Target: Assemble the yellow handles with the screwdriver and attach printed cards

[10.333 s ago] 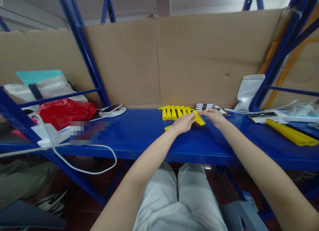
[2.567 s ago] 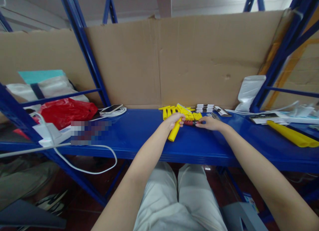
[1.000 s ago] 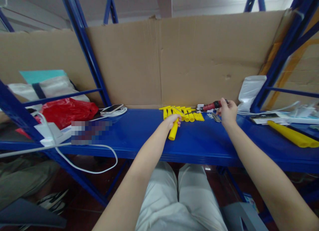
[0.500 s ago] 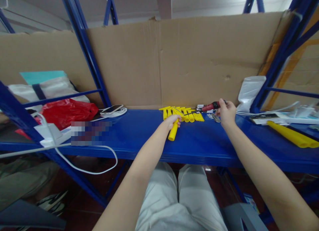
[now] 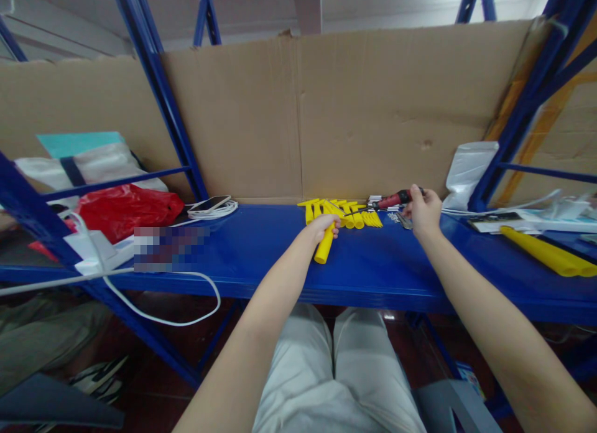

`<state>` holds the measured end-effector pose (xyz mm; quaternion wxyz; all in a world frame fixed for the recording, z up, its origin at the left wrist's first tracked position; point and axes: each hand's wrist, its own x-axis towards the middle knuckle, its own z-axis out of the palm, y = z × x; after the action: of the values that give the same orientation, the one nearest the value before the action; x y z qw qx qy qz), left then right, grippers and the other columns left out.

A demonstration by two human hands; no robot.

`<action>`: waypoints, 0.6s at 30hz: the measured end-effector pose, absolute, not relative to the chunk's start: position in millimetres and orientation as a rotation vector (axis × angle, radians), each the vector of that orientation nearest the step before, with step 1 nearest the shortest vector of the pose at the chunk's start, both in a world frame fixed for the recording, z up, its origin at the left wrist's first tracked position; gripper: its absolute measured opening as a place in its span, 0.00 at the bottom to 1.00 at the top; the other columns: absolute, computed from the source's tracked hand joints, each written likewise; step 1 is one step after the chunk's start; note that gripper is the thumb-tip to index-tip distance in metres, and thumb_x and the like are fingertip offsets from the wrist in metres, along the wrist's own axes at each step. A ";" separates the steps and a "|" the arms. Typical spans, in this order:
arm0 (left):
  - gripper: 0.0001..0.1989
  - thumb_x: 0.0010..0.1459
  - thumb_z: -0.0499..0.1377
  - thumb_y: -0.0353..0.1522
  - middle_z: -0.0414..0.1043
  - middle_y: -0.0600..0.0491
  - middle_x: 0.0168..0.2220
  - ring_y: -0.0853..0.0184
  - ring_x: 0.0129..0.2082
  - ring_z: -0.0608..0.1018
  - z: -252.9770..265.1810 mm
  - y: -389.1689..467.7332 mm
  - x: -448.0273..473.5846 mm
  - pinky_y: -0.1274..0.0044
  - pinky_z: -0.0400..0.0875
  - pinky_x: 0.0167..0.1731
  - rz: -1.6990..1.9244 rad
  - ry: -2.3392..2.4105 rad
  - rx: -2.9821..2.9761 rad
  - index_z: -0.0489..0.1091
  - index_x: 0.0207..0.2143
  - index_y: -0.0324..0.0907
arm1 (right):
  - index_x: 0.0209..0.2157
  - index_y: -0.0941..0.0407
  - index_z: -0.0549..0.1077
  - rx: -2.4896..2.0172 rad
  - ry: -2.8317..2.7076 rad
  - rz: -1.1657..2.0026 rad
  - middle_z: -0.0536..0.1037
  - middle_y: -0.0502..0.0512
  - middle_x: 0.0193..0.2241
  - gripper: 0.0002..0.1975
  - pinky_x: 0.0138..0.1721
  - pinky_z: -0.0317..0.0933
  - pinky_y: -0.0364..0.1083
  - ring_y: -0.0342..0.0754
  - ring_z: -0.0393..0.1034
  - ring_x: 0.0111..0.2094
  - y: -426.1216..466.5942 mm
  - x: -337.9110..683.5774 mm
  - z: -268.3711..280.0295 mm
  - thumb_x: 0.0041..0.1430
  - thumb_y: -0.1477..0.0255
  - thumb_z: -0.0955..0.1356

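Showing two hands at work over a blue tabletop [image 5: 261, 249], the view centres on a yellow scraper-like tool [image 5: 323, 252] and a red-and-black screwdriver [image 5: 389, 201]. The left hand [image 5: 326, 228] is curled firmly around the tool's handle; the round handle end projects below the fist toward the wearer, while the head lies beyond the knuckles, in front of a row of yellow T-shaped tools [image 5: 308, 213]. The right hand [image 5: 425, 212], its fingers drawn together in a pinch, grips the rear end of the screwdriver. The slim shaft slants down and leftward to the head of the held tool (whether the tip touches it is too small to tell). A fan of thin yellow pieces [image 5: 372, 219] lies below the shaft, between the hands; small pale pieces [image 5: 393, 217] and metal strips [image 5: 405, 222] lie just left of the right wrist.

The front edge of the tabletop runs near the handle end, and a cardboard panel [image 5: 373, 119] rises close behind the row. Leftward, a broad stretch of blue surface reaches to a coiled white cable [image 5: 226, 210]; rightward, the same surface extends to a long yellow piece [image 5: 545, 251], well apart from the right hand.
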<state>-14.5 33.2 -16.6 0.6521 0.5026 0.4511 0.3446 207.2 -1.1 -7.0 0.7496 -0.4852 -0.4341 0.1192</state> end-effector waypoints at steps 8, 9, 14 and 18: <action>0.08 0.56 0.50 0.23 0.54 0.63 0.16 0.79 0.12 0.55 -14.9 29.2 -14.9 0.84 0.53 0.16 0.764 1.013 1.174 0.56 0.27 0.42 | 0.25 0.51 0.57 -1.055 -0.870 0.316 0.55 0.40 0.09 0.22 0.12 0.44 0.44 0.42 0.53 0.10 1.4 212.3 -8.7 0.50 0.48 0.67; 0.08 0.56 0.50 0.23 0.54 0.63 0.16 0.79 0.12 0.55 -14.8 28.7 -14.8 0.84 0.53 0.16 0.763 1.007 1.179 0.56 0.27 0.42 | 0.25 0.51 0.57 -1.053 -0.861 0.326 0.55 0.39 0.10 0.22 0.12 0.44 0.44 0.41 0.52 0.10 2.3 213.6 -9.1 0.50 0.48 0.67; 0.09 0.54 0.48 0.21 0.55 0.62 0.15 0.79 0.11 0.55 -14.1 27.5 -14.3 0.83 0.52 0.14 0.776 0.989 1.193 0.55 0.25 0.42 | 0.27 0.51 0.60 -1.042 -0.914 0.263 0.56 0.41 0.13 0.21 0.15 0.47 0.44 0.42 0.54 0.13 6.9 219.3 -10.7 0.50 0.48 0.66; 0.09 0.52 0.51 0.21 0.54 0.62 0.16 0.79 0.11 0.55 -14.7 28.9 -14.1 0.83 0.53 0.14 0.813 1.020 1.169 0.55 0.25 0.42 | 0.29 0.52 0.61 -1.016 -1.060 0.210 0.58 0.43 0.15 0.18 0.18 0.51 0.44 0.43 0.55 0.15 5.4 220.0 -10.4 0.52 0.51 0.66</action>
<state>-14.1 28.9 -14.7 0.6404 0.5126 0.4473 0.3564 220.0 5.4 -10.4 0.7373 -0.4627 -0.4829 0.0955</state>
